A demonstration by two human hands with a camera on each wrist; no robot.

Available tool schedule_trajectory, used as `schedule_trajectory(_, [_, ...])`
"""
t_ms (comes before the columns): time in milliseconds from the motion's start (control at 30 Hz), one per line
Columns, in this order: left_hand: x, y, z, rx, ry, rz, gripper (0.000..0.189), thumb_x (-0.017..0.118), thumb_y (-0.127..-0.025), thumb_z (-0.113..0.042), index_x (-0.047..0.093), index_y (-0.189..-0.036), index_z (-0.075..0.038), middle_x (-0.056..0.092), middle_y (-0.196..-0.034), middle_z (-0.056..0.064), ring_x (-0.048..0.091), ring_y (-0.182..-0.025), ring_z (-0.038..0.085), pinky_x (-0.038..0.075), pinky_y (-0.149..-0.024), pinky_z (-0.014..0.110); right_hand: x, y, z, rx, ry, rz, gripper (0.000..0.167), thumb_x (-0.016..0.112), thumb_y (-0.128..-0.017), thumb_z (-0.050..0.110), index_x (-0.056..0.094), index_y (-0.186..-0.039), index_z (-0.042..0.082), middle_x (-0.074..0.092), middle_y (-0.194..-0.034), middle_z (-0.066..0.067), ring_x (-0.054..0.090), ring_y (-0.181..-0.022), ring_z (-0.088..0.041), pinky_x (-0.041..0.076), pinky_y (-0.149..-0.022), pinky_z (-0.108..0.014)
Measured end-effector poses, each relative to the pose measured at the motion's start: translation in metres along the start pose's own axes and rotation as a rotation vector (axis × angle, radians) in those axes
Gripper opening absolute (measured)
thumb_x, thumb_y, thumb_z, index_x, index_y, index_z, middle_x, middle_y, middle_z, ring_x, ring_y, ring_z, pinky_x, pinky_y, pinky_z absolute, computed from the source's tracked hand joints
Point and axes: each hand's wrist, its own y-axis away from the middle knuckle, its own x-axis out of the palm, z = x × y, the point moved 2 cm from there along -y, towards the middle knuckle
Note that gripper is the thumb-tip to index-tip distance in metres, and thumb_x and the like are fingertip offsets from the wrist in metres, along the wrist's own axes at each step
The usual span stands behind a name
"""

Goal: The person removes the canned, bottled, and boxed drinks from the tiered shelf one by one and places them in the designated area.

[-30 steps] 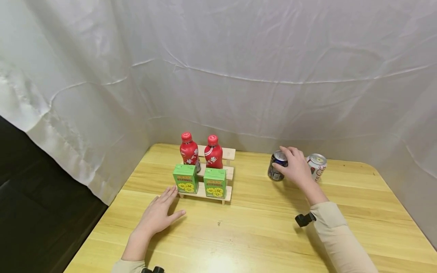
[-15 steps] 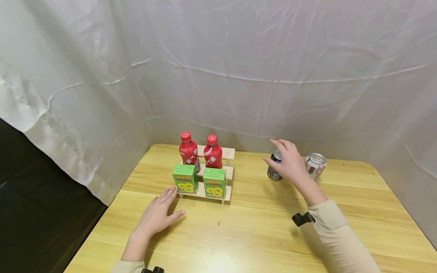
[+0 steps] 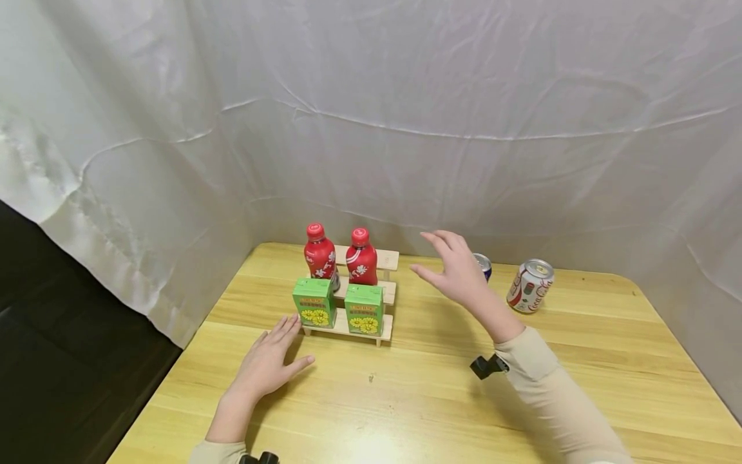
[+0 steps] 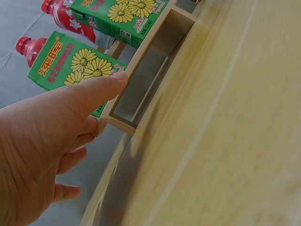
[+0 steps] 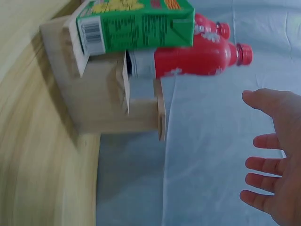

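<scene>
Inspected from the middle of the table (image 3: 440,399), with twelve o'clock toward the curtain (image 3: 406,129). Found wooden rack (image 3: 388,260) at eleven o'clock, bearing left green carton (image 3: 314,303) and right green carton (image 3: 364,310) on its front tier, with left red bottle (image 3: 320,258) and right red bottle (image 3: 362,261) upright behind. Judged rack light and stiff, liable to slide if nudged – best gripped low, by its ends. Judged cartons moderately heavy if full, soft-walled and prone to denting; hold by the narrow sides, without squeezing. Expect bottles smooth, somewhat slippery and easily toppled; take round the upper body. Found left hand (image 3: 271,364) at nine o'clock, fingers extended, thumb spread wide, gripping nothing; fingertips at the rack's near left corner – unable to confirm contact. Found right hand (image 3: 458,270) at one o'clock, raised between rack and dark can (image 3: 483,263), thumb and fingers well parted, holding nothing and visibly touching nothing. Noted dark can mostly hidden behind that hand; white can (image 3: 530,287) standing upright at two o'clock.
</scene>
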Motion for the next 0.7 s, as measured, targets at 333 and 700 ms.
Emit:
schedule_trajectory(333, [0.0,0.0,0.001,-0.001,0.001,0.004,0.085,0.061,-0.087,-0.059,0.035,-0.151,-0.009,0.028,-0.159,0.006,0.031,-0.147,0.031,0.027,-0.117,0.06,0.031,-0.014,0.029,0.003,-0.069,0.073,0.066,0.071,-0.086,0.046,0.051,-0.14,0.014,0.052,-0.138,-0.013,0.046,-0.13,-0.031,0.045,-0.107,-0.051])
schedule_trajectory(700, [-0.001,0.0,0.0,-0.003,0.007,0.005,0.084,0.061,-0.088,-0.058,0.036,-0.151,-0.009,0.028,-0.159,0.007,0.03,-0.147,0.032,0.026,-0.117,0.061,0.059,-0.028,0.055,0.054,-0.14,0.132,0.067,0.069,-0.085,0.051,0.052,-0.14,0.015,0.053,-0.137,-0.009,0.046,-0.129,-0.028,0.046,-0.106,-0.049])
